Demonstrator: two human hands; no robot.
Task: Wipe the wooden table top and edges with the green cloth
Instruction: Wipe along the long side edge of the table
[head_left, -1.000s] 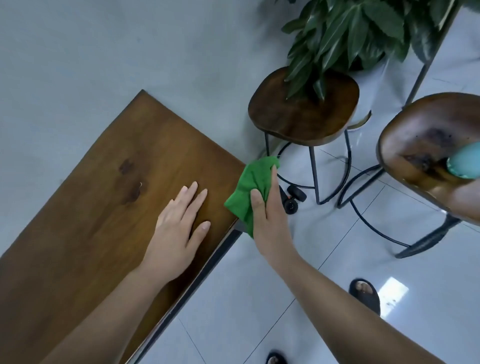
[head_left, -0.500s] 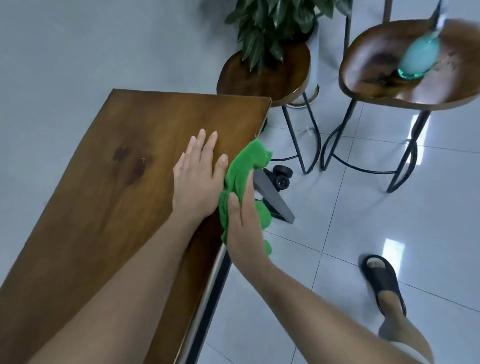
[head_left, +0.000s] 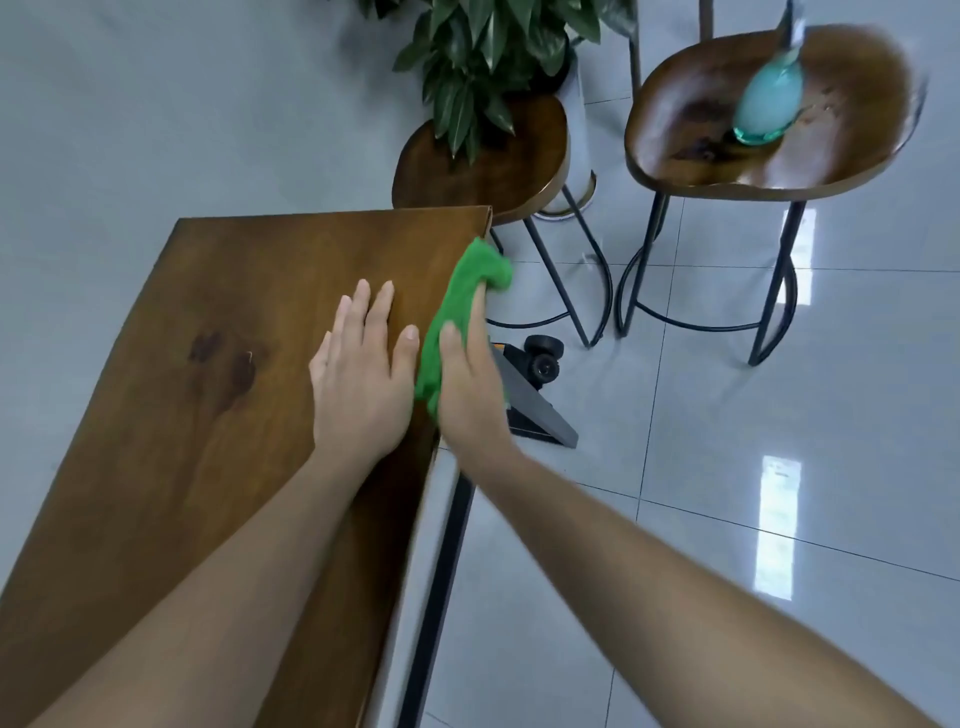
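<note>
The wooden table (head_left: 218, 374) fills the left half of the view, with a dark stain near its middle. My left hand (head_left: 361, 379) lies flat on the top, fingers apart, close to the right edge. My right hand (head_left: 470, 384) presses the green cloth (head_left: 462, 306) against the table's right edge, just beside my left hand. The cloth runs along the edge toward the far right corner and folds over onto the top. The part of the edge under the cloth is hidden.
Two wooden stools on black metal legs stand beyond the table: one (head_left: 483, 166) at the far corner under a potted plant (head_left: 493, 57), one (head_left: 769, 130) at the right bearing a teal bottle (head_left: 769, 104). A black wheeled table foot (head_left: 540, 358) sits on the tiled floor.
My view has swung left, so the table's far corner now shows. My right hand and the cloth have slid along the right edge. My left hand stays flat on the top.
</note>
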